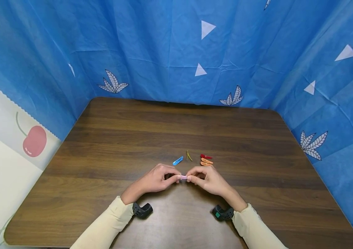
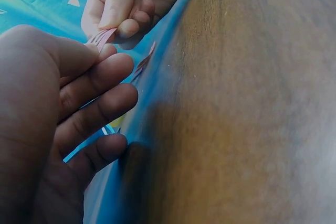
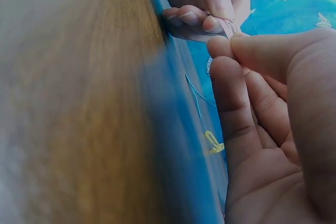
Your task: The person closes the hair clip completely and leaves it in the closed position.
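Between both hands, a little above the table, is a pink snap hair clip (image 1: 183,177). My left hand (image 1: 159,178) pinches one end of it between thumb and forefinger. The other end is pinched by my right hand (image 1: 209,180) in the same way. In the left wrist view the pink clip (image 2: 102,37) shows only in part, its ends covered by fingertips. Beyond the hands lie a blue hair clip (image 1: 178,160), a yellow hair clip (image 1: 189,156) standing spread, a red hair clip (image 1: 206,156) and orange hair clips (image 1: 206,161) side by side.
A brown wooden table (image 1: 126,131) stretches out on all sides of the hands. Blue curtains (image 1: 164,52) with white prints hang behind it and along its right side. Each wrist wears a dark band mount (image 1: 143,210).
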The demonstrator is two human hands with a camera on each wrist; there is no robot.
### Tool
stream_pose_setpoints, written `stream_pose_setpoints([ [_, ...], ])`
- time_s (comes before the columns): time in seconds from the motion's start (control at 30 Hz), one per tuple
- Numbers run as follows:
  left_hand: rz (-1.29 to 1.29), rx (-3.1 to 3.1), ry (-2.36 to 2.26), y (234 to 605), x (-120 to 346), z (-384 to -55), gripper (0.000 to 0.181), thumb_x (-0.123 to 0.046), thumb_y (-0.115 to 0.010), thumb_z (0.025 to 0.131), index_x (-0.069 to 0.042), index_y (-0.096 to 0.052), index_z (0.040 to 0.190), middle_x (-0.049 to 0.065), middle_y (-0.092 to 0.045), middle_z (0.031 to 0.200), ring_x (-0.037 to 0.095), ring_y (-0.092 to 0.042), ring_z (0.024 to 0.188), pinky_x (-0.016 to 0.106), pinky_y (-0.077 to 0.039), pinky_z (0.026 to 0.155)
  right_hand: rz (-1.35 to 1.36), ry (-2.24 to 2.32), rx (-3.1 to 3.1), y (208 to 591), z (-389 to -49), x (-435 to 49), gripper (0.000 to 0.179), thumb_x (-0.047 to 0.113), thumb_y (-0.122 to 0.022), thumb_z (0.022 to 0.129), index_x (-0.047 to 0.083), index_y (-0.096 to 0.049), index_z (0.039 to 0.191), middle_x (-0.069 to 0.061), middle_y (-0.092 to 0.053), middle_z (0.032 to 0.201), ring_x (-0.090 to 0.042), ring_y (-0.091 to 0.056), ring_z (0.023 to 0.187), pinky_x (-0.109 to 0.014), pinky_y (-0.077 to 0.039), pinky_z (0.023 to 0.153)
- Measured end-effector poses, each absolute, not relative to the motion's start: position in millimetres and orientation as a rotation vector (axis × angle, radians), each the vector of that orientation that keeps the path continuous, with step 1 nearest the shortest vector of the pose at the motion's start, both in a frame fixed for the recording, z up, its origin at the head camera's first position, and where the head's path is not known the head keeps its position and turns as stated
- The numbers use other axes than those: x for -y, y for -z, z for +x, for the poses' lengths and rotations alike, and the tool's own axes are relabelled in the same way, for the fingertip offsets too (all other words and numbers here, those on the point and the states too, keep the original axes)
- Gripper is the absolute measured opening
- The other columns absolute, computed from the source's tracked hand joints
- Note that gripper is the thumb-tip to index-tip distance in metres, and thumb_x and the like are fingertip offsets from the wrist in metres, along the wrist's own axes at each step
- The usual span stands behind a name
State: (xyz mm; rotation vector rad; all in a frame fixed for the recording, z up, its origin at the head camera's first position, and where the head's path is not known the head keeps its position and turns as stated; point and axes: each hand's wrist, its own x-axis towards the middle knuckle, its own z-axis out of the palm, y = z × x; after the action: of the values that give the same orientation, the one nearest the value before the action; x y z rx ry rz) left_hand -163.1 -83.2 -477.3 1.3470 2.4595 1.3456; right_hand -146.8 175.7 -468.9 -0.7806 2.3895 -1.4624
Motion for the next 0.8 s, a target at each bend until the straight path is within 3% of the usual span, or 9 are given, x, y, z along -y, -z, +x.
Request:
stream_pose_setpoints([
  [0.23, 1.291, -2.487, -1.354, 478, 83, -163, 0.013, -0.013, -0.066, 0.1, -0.014, -0.077, 0.093, -0.007, -0.071, 0.081, -0.001, -0.049, 0.063, 0.016, -0.041, 0.056, -0.813, 1.493, -2.419, 472, -149, -176, 0.009, 0.017, -0.071, 0.099, 0.015, -0.078, 0.104, -0.003, -0.077, 0.092, -0.022, -0.067, 0.068, -0.026, -0.056, 0.063],
  [0.53, 1.213, -2.457, -1.372, 477, 83, -163, 0.019, -0.027, -0.065, 0.103, -0.016, -0.078, 0.098, -0.011, -0.071, 0.08, 0.001, -0.053, 0.059, 0.019, -0.046, 0.055, -0.86, 1.487, -2.548, 463, -144, -171, 0.008, 0.004, -0.074, 0.094, 0.008, -0.079, 0.099, -0.005, -0.077, 0.09, -0.006, -0.06, 0.067, -0.025, -0.053, 0.06],
  [0.8, 1.205, -2.471, -1.363, 478, 83, -163, 0.018, -0.026, -0.065, 0.103, -0.016, -0.079, 0.096, -0.01, -0.071, 0.08, 0.0, -0.053, 0.058, 0.019, -0.045, 0.056, -0.861, 1.45, -2.586, 455, -140, -168, 0.008, 0.006, -0.074, 0.095, 0.008, -0.08, 0.1, -0.002, -0.076, 0.091, -0.006, -0.062, 0.069, -0.026, -0.054, 0.063],
])
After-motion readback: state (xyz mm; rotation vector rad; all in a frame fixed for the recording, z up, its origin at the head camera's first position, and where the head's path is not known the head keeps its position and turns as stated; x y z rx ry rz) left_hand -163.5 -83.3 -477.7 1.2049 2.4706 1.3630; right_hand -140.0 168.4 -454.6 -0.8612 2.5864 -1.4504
